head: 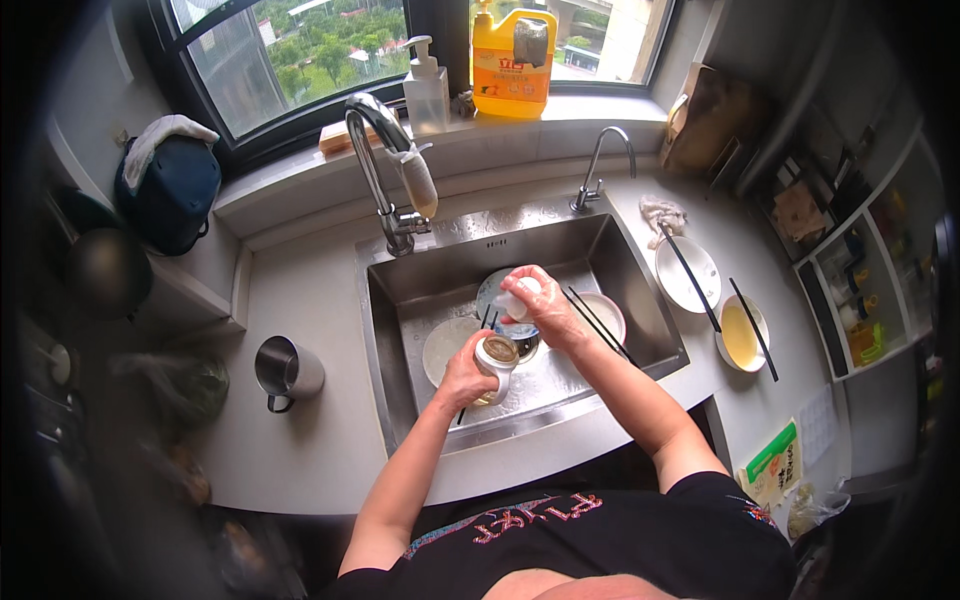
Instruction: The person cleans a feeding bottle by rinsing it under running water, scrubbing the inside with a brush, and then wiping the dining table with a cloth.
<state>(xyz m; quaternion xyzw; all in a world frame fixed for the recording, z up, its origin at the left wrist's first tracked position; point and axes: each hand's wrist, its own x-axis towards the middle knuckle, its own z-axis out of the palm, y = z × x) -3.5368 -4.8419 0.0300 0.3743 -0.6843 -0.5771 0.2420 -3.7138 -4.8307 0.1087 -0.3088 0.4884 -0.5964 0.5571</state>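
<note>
Over the stainless steel sink (391,330), my left hand (459,381) grips a cup with a white rim and handle (507,373); its mouth faces up and looks brownish inside. A little higher and to the right, my right hand (553,313) holds a small round white piece (528,288), possibly a lid; my fingers partly cover it. Beneath my hands a pale plate (444,346), a blue-patterned dish (491,289) and a pink-rimmed bowl (609,313) lie in the sink. Black chopsticks (592,319) lean across the bowl, and others are partly hidden behind my left hand.
A chrome faucet (367,142) with a cloth-like filter rises behind the sink, beside a smaller tap (600,161). A steel mug (296,369) stands left. Right are a white bowl (682,274) and a bowl of yellow contents (739,337), each with a chopstick. A yellow detergent jug (510,94) is on the sill.
</note>
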